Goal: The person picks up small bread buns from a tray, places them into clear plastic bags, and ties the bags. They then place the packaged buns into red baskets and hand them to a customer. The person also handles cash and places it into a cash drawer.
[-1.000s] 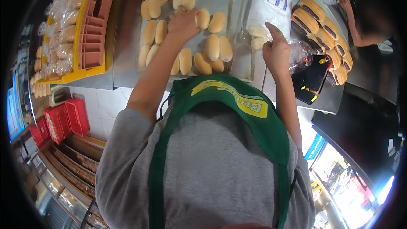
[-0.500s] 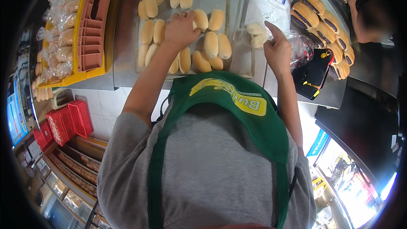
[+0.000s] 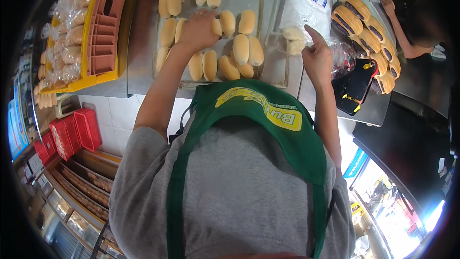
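My left hand [image 3: 199,29] is over the tray, its fingers curled down around a long bread bun [image 3: 216,27] that shows beside the thumb; the fingertips are partly hidden. Several more golden buns [image 3: 247,22] lie around it, many in joined pairs, on the metal baking tray [image 3: 261,74]. To the right, my right hand [image 3: 317,61] has its index finger stretched out and the others curled at the edge of a clear plastic bag [image 3: 283,45]. Two pale buns [image 3: 293,41] are inside that bag. Just beyond lies a white stack of plastic bags [image 3: 306,12] with a printed label.
At the right, buns with dark filling [image 3: 369,38] lie in rows beside a black and yellow tool [image 3: 354,86]. A yellow and brown crate [image 3: 103,33] with bagged bread stands at the left. Another person's hand and arm [image 3: 397,24] work at the far right. Red boxes [image 3: 72,132] sit below left.
My left hand has shifted slightly left and its fingers have curled lower around the bun. My right hand stays by the bag. The view has shifted a little.
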`<state>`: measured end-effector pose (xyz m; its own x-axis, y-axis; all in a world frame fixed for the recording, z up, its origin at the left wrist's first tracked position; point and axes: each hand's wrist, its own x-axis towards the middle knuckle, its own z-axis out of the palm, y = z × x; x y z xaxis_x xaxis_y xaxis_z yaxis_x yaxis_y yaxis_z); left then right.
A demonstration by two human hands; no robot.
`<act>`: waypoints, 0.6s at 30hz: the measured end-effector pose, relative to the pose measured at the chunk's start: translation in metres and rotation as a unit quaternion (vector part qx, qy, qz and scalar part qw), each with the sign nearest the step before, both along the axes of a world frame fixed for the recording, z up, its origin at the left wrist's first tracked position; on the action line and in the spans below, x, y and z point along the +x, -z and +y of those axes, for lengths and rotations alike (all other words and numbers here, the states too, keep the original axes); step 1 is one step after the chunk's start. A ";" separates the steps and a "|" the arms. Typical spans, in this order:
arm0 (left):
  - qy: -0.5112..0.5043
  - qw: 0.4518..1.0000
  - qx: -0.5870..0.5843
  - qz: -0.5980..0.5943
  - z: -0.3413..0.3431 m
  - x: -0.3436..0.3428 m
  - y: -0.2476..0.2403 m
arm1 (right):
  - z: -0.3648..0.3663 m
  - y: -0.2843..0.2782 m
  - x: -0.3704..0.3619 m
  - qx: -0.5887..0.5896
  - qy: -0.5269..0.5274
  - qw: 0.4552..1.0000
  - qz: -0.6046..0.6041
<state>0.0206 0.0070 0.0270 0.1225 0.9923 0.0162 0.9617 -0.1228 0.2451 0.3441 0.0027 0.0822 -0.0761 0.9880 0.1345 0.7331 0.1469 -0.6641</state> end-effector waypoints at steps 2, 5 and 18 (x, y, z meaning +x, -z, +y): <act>-0.035 0.998 -0.038 -0.030 0.003 -0.001 -0.011 | 0.001 0.001 0.004 -0.013 0.011 1.000 0.009; -0.083 0.989 -0.108 -0.052 -0.001 0.022 -0.023 | -0.001 -0.003 -0.001 -0.018 0.015 1.000 0.011; -0.072 0.990 -0.059 0.104 -0.001 0.064 0.000 | -0.010 -0.027 0.003 -0.047 0.057 0.997 0.037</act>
